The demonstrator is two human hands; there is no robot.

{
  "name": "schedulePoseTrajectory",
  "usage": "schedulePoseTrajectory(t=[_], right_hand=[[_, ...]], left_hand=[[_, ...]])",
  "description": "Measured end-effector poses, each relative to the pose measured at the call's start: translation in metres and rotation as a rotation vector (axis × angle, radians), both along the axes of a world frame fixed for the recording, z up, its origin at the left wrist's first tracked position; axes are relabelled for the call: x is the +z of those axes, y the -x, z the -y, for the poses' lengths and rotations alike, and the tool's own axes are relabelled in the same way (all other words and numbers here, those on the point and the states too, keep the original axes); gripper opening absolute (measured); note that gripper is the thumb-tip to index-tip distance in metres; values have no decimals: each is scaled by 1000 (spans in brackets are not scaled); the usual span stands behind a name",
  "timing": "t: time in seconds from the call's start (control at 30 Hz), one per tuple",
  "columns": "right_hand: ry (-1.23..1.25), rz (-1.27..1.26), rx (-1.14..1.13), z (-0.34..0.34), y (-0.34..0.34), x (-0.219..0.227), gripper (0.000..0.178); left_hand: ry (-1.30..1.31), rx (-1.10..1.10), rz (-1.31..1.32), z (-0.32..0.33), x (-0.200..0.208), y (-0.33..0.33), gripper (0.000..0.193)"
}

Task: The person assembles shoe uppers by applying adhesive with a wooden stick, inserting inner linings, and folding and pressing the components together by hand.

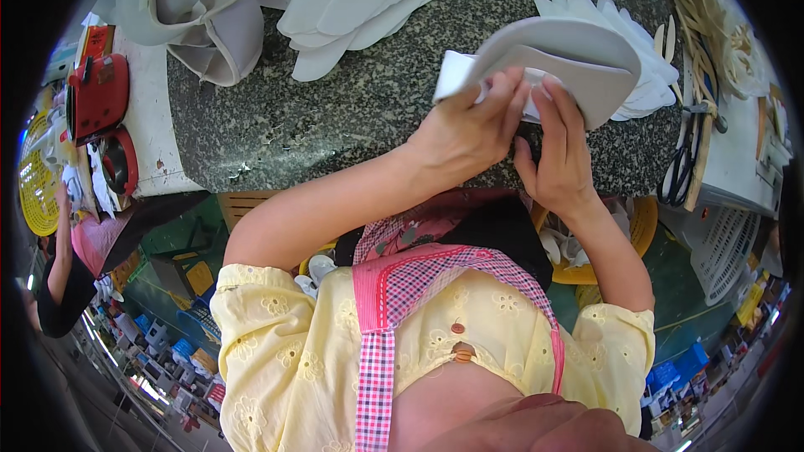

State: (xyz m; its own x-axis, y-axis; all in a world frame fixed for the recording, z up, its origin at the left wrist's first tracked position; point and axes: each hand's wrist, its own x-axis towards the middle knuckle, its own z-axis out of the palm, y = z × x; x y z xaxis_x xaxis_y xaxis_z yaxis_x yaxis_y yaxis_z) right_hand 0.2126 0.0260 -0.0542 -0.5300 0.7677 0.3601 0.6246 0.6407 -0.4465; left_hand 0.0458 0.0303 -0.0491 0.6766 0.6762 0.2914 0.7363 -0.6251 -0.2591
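Note:
A white slipper (pixel 596 88) with a rounded sole-shaped end is tilted up above the near right part of the dark speckled worktop (pixel 310 121). Both hands hold it. My left hand (pixel 465 134) is closed on its near left side, by a shiny white band (pixel 453 75), fingertips pressed at the opening. The fingers of my right hand (pixel 557 155) press on its near edge, with the thumb apart below. My fingers partly cover the place where they meet. Behind the slipper lies a fanned stack of white insole-shaped pieces (pixel 655 71).
More white sole-shaped pieces (pixel 368 0) lie at the far middle, beside several white slippers (pixel 197 12). Scissors (pixel 682 155) and strips are at the right edge. A red box (pixel 99 99) stands left; another person's arm (pixel 60 247) shows there. A yellow basket (pixel 645 230) sits under the worktop.

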Motion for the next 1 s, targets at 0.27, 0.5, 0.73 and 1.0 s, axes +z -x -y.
schedulePoseTrajectory(t=[0.27, 0.5, 0.73, 1.0], right_hand=[[36, 140, -56, -2, 6, 2, 64], [-50, 51, -67, -1, 3, -3, 54], [57, -241, 101, 24, -28, 12, 41], [-17, 104, -2, -11, -21, 26, 44]], left_hand=[[174, -196, 23, -13, 8, 6, 37], [245, -297, -72, -17, 16, 1, 34], [308, -285, 1, -24, 18, 5, 31], [189, -327, -179, -16, 40, -10, 20]])
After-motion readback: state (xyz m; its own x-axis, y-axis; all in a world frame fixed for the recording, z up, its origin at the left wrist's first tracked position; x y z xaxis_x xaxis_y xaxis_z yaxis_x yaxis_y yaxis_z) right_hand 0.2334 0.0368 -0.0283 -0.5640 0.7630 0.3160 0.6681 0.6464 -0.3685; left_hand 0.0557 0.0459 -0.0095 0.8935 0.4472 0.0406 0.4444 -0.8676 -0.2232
